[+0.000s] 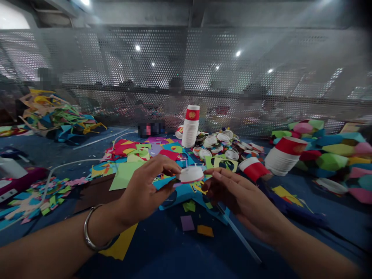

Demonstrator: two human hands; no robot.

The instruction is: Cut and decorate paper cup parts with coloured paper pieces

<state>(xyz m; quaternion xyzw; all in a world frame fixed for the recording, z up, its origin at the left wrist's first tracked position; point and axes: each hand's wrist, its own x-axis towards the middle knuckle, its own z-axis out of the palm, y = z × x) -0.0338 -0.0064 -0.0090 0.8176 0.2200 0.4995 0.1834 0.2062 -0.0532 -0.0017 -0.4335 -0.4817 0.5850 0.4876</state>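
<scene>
Left hand (145, 190), a silvery bangle (87, 232) on its wrist, pinches a shallow white paper disc (191, 174) with a red lower edge between thumb and fingers. Right hand (240, 197) has its fingers bent together at the disc's right side; whether they grip it, I cannot tell.

Take the disc as the centre of the dial. Far out at 9 o'clock is a glossy purple-and-white device (14, 182); beside it lie small paper snippets (55, 199), green, pink and blue. A tangled heap of angular paper offcuts (58, 118) rises at 10 o'clock. Nearer, at 9, a flat pale green sheet (124, 175) overlaps a dark brown one (94, 193), and a yellow sheet (123, 242) shows at 8. Bright, layered paper scraps (130, 149) spread at 10.

At 12 o'clock stands a tall stack of white paper cups (190, 130), nested, the top one banded red with a gold emblem. Purple and orange paper pieces (187, 223) lie at 6. Round, rimmed cup bases (222, 141) are piled at 1 to 2.

A translucent rod (242, 238) slants between 4 and 5. At 3, a red-and-white cup (254, 169) lies on its side next to a leaning nested cup stack (286, 155); their insides are hidden. Between 3 and 4 is a dark blue tool (302, 213); beyond the leaning stack, faceted multicoloured paper shapes (334, 155) bulge.
</scene>
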